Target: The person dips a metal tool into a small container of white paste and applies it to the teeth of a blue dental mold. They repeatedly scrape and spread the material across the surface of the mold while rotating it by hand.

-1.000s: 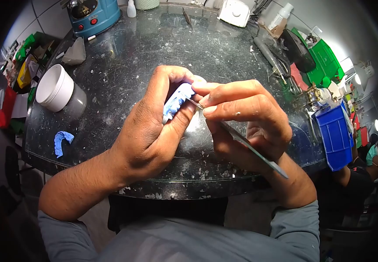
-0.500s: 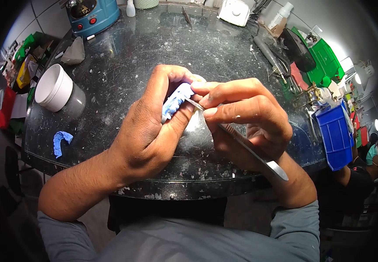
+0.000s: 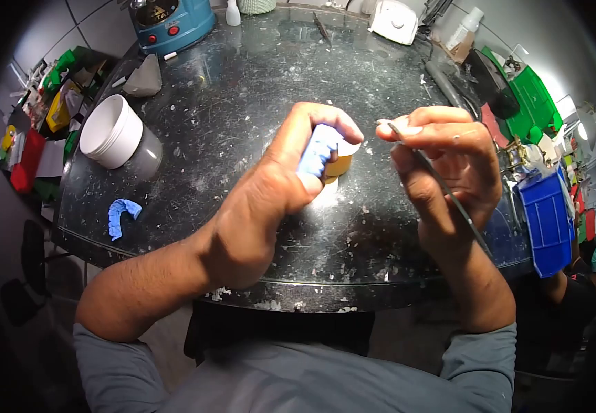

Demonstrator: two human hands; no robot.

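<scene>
My left hand (image 3: 280, 179) is closed around a blue dental cast (image 3: 319, 147), whose row of teeth faces right. Beside it, partly covered by the fingers, is a yellow object with a white top (image 3: 341, 162); whether I touch it cannot be made out. Off to the right, my right hand (image 3: 453, 155) pinches a thin metal dental carver (image 3: 447, 191) between thumb and fingers. Its working tip points left, apart from the cast, and the handle slants down along the wrist. A second blue horseshoe-shaped dental piece (image 3: 120, 213) lies on the table at the left.
The scratched black table (image 3: 243, 89) carries a white tub (image 3: 110, 131) at left and a blue machine (image 3: 174, 27) behind it. A grey handpiece (image 3: 444, 84), blue bin (image 3: 547, 224) and green bin (image 3: 528, 96) line the right. Another person sits at far right.
My right hand has drawn the carver away from the cast, to the right. My left hand has turned the cast more upright, uncovering the yellow object. The whole view has shifted slightly.
</scene>
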